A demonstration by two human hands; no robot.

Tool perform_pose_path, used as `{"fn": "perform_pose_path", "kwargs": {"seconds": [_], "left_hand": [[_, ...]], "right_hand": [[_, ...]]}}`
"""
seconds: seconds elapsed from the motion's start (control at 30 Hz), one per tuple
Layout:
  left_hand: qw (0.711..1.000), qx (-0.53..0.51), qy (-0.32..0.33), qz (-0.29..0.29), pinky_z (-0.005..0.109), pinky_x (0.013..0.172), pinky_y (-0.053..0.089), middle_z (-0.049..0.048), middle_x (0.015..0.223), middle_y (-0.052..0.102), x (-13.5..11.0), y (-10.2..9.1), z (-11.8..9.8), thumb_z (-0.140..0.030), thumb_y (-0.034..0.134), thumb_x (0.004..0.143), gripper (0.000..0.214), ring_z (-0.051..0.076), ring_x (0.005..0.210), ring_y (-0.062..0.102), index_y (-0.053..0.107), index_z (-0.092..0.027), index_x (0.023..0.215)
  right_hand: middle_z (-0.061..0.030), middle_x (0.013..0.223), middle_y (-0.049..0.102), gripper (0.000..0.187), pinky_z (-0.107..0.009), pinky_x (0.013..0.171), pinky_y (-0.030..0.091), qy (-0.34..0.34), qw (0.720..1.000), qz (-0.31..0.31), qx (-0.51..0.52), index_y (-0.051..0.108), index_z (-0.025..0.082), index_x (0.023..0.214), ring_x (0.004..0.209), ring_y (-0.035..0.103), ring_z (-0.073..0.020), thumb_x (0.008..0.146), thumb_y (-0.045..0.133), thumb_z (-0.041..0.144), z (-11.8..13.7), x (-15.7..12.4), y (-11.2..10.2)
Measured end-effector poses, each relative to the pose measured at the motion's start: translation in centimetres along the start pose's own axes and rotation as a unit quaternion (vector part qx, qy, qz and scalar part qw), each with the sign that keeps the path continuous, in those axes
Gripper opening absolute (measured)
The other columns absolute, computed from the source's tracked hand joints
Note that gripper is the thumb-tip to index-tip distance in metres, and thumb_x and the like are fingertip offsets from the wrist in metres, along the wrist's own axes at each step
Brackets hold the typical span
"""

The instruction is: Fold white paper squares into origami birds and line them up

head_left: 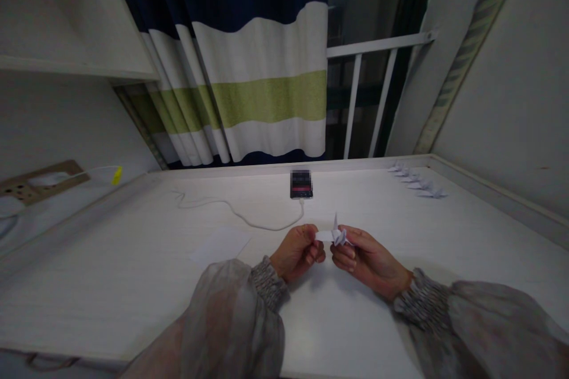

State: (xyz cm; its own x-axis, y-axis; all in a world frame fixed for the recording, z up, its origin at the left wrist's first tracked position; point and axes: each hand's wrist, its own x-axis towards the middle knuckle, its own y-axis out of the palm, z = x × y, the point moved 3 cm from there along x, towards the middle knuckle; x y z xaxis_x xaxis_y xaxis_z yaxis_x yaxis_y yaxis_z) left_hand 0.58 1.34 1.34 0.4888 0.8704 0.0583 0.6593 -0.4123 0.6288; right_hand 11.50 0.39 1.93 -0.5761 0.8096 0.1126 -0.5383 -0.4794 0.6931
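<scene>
Both my hands hold a small white folded paper crane just above the white table. My left hand pinches the crane's left wing between thumb and fingers. My right hand pinches its right side, fingers curled. One thin point of the crane sticks straight up between the hands. A blank white paper sheet lies flat on the table left of my left hand.
A phone lies beyond my hands with a white cable running left. Several finished paper cranes line up at the far right. A striped curtain and a white railing stand behind. A shelf is on the left.
</scene>
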Motion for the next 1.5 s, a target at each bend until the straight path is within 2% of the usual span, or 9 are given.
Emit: {"fn": "perform_pose_path", "kwargs": {"seconds": [0.2,0.4,0.57,0.87,1.03,1.17,1.27,1.37,1.5], "left_hand": [[1.000,-0.004,-0.001,0.001,0.015,0.036,0.019,-0.0081,0.031,0.036,0.1,-0.2,0.0,-0.042,0.068,0.058,0.042,0.000,0.027,0.026,0.039,-0.013,0.050],[1.000,0.009,-0.006,-0.016,0.018,0.038,0.028,-0.0044,0.035,0.045,0.1,-0.4,-0.1,-0.056,0.065,0.050,0.049,0.002,0.028,0.033,0.045,-0.011,0.048],[0.999,0.028,-0.004,-0.041,0.017,0.040,0.030,-0.0056,0.035,0.045,-0.1,-0.8,-0.3,-0.047,0.070,0.051,0.043,0.001,0.028,0.035,0.046,-0.012,0.051],[1.000,0.019,0.006,-0.010,0.017,0.042,0.029,-0.0049,0.038,0.047,0.1,-0.8,-0.3,-0.038,0.073,0.051,0.039,0.001,0.031,0.036,0.045,-0.011,0.052],[1.000,-0.003,0.021,-0.014,0.016,0.044,0.029,-0.0047,0.038,0.046,0.0,-0.3,-0.4,-0.033,0.075,0.050,0.038,0.002,0.036,0.039,0.044,-0.012,0.050],[0.999,0.010,0.028,-0.023,0.017,0.042,0.029,-0.0059,0.035,0.042,0.0,-0.6,-0.3,-0.040,0.072,0.053,0.040,0.001,0.031,0.034,0.043,-0.012,0.050],[1.000,0.019,0.005,-0.022,0.019,0.042,0.031,-0.0051,0.038,0.043,0.2,-1.0,-0.1,-0.055,0.062,0.057,0.047,0.002,0.030,0.034,0.043,-0.012,0.050],[0.999,0.018,0.008,-0.034,0.020,0.044,0.035,-0.0027,0.045,0.046,0.5,-1.2,-0.4,-0.062,0.050,0.063,0.051,0.005,0.039,0.042,0.047,-0.012,0.054],[0.999,0.037,0.022,-0.025,0.020,0.055,0.041,0.0003,0.070,0.054,0.3,-0.7,-0.8,-0.043,0.063,0.064,0.033,0.010,0.064,0.052,0.055,-0.015,0.079]], "right_hand": [[0.0057,0.045,0.039,0.023,-0.019,0.042,0.026,0.002,1.000,-0.003,-0.009,0.050,0.013,0.056,0.039,0.035,-0.0043,0.072,0.060,0.026,0.1,0.0,0.3],[0.0065,0.044,0.037,0.020,-0.019,0.042,0.025,-0.014,1.000,-0.007,-0.003,0.052,0.013,0.060,0.039,0.034,-0.0042,0.071,0.061,0.028,0.3,0.0,0.0],[0.0060,0.043,0.037,0.022,-0.019,0.041,0.026,-0.021,1.000,-0.013,-0.010,0.052,0.013,0.057,0.039,0.034,-0.0044,0.072,0.060,0.027,0.4,0.0,-0.1],[0.0059,0.044,0.039,0.022,-0.019,0.042,0.025,-0.020,1.000,-0.014,-0.008,0.050,0.013,0.057,0.039,0.036,-0.0045,0.072,0.060,0.026,0.4,0.0,0.0],[0.0055,0.046,0.040,0.022,-0.020,0.042,0.026,-0.014,1.000,0.000,-0.013,0.050,0.013,0.058,0.040,0.036,-0.0047,0.072,0.060,0.027,0.1,0.0,0.1],[0.0060,0.046,0.039,0.022,-0.020,0.042,0.026,-0.015,1.000,-0.005,-0.016,0.051,0.013,0.059,0.039,0.035,-0.0043,0.070,0.062,0.028,0.1,0.0,0.0],[0.0064,0.045,0.037,0.022,-0.019,0.041,0.025,-0.020,1.000,-0.004,-0.013,0.051,0.013,0.060,0.039,0.035,-0.0041,0.071,0.060,0.029,0.4,0.0,-0.1],[0.0066,0.044,0.037,0.021,-0.019,0.041,0.025,-0.013,1.000,0.002,-0.016,0.052,0.013,0.060,0.038,0.035,-0.0038,0.072,0.059,0.028,0.4,0.0,0.0],[0.0068,0.043,0.038,0.022,-0.018,0.039,0.025,0.025,0.999,-0.004,-0.032,0.051,0.013,0.059,0.036,0.035,-0.0035,0.072,0.060,0.029,0.0,0.0,-0.1]]}}
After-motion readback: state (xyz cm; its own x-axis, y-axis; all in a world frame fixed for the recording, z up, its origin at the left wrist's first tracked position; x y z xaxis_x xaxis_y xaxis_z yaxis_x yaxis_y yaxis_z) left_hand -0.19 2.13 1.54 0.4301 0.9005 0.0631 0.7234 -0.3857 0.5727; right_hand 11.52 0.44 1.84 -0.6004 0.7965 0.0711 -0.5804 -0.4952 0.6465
